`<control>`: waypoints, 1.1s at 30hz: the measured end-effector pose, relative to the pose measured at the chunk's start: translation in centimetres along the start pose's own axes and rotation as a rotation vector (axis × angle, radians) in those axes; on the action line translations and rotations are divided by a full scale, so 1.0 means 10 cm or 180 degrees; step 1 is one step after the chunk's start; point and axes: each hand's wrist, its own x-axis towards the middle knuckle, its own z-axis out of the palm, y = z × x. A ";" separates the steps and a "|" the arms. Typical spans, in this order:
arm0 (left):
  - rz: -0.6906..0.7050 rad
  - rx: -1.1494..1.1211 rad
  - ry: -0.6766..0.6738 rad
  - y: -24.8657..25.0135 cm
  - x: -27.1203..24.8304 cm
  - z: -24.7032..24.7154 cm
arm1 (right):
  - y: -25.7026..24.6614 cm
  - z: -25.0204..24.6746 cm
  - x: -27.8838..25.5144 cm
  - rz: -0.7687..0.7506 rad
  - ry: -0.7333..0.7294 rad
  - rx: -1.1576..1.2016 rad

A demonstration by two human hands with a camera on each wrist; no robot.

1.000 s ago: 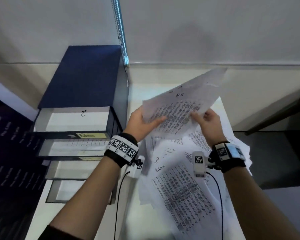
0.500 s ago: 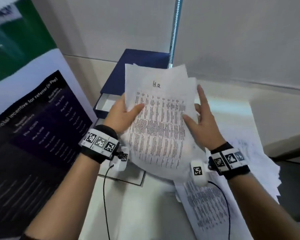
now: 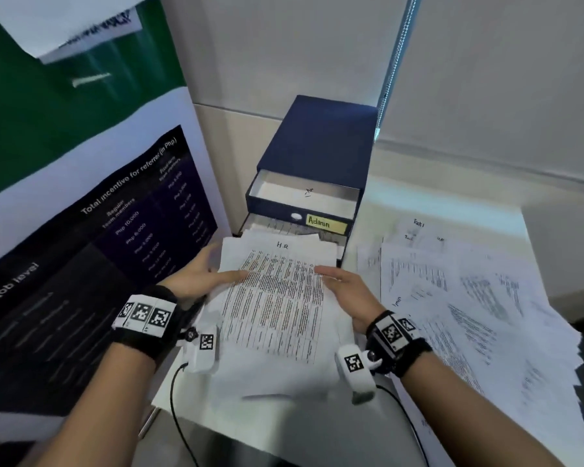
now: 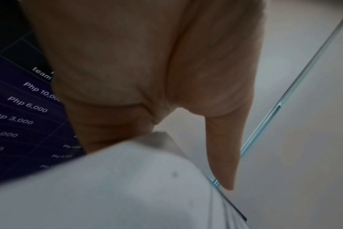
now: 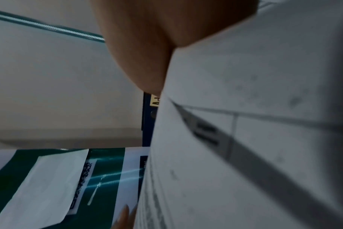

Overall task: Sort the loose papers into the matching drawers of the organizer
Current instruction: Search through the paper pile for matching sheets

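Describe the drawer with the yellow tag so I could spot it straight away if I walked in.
Look for the dark blue organizer standing against the wall at the back of the white table, left of the spread of loose papers. Its top drawer is pulled open with a white sheet lying inside. It alone shows a yellow label handwritten "Admin" on its front.

Stack (image 3: 277,298): printed sheets, top one marked "HR"; held level before the organizer
Organizer (image 3: 321,146): navy; top drawer (image 3: 304,193) pulled open, labelled "Admin"
Loose papers (image 3: 469,298): spread at right
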 end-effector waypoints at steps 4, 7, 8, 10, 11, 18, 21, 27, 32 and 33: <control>-0.0189 -0.0063 0.0072 -0.12 0.11 -0.01 | -0.19 -0.06 0.17 -0.0096 0.0495 -0.0064; -0.0108 -0.0521 0.0263 -0.10 0.22 0.12 | -0.26 -0.15 0.31 0.0165 0.0431 -0.0010; -0.0046 -0.0608 0.0376 -0.09 0.27 0.17 | -0.25 -0.20 0.32 0.0305 0.0261 0.0077; -0.0019 -0.0787 0.0651 -0.10 0.36 0.23 | -0.20 -0.30 0.23 0.0583 -0.0166 0.0062; -0.0044 -0.0903 0.0741 -0.08 0.39 0.28 | -0.16 -0.33 0.18 0.0640 -0.0367 0.0004; -0.0337 -0.0451 0.0396 -0.03 0.60 0.40 | -0.07 -0.27 0.39 0.0296 0.0440 0.0428; -0.0067 -0.0475 0.0488 0.00 0.75 0.36 | -0.13 -0.29 0.59 0.0218 0.0587 0.0193; 0.0133 -0.0800 0.1109 0.20 1.10 0.44 | -0.30 -0.25 0.59 0.0541 -0.0245 0.0444; 0.0184 -0.0376 0.1156 0.30 1.27 0.52 | -0.31 -0.29 0.68 0.0259 -0.0272 0.0902; 0.0268 -0.0172 0.1194 0.31 1.26 0.55 | -0.26 -0.37 0.65 0.0238 -0.0298 0.0980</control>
